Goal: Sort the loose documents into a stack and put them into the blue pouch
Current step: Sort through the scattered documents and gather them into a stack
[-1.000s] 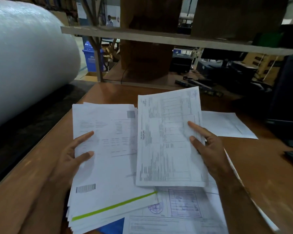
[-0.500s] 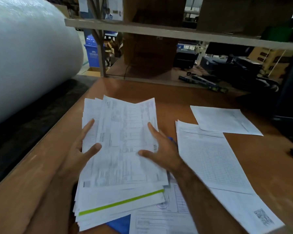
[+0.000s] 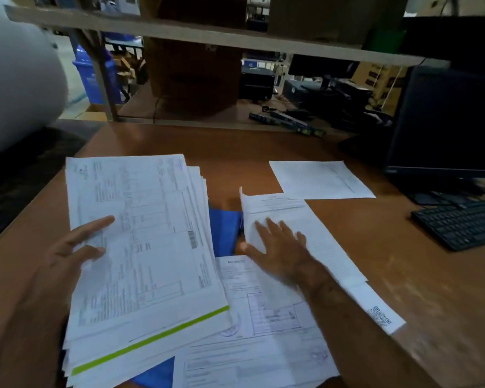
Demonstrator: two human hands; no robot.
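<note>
Your left hand [image 3: 67, 253] has the thick stack of white printed documents [image 3: 140, 247] in its grip, thumb lying on the top sheet and the other fingers tucked underneath out of view, so it's pinching the stack along its left edge. The stack sits on the left side of the brown wooden worktop [image 3: 431, 289], with a green-striped sheet [image 3: 151, 338] peeking out near the bottom. Your right hand [image 3: 277, 245] is spread flat, fingers straight, resting on a white lined sheet [image 3: 314, 233] whose far-left corner curls upward. The blue pouch [image 3: 224, 231] lies under the paperwork, showing between the stack and that sheet and again at the near edge (mostly covered, hard to judge its full outline). A stamped tax form [image 3: 252, 298] lies below your right wrist, and another white sheet [image 3: 319, 179] sits apart farther back near the black keyboard [image 3: 459, 222].
</note>
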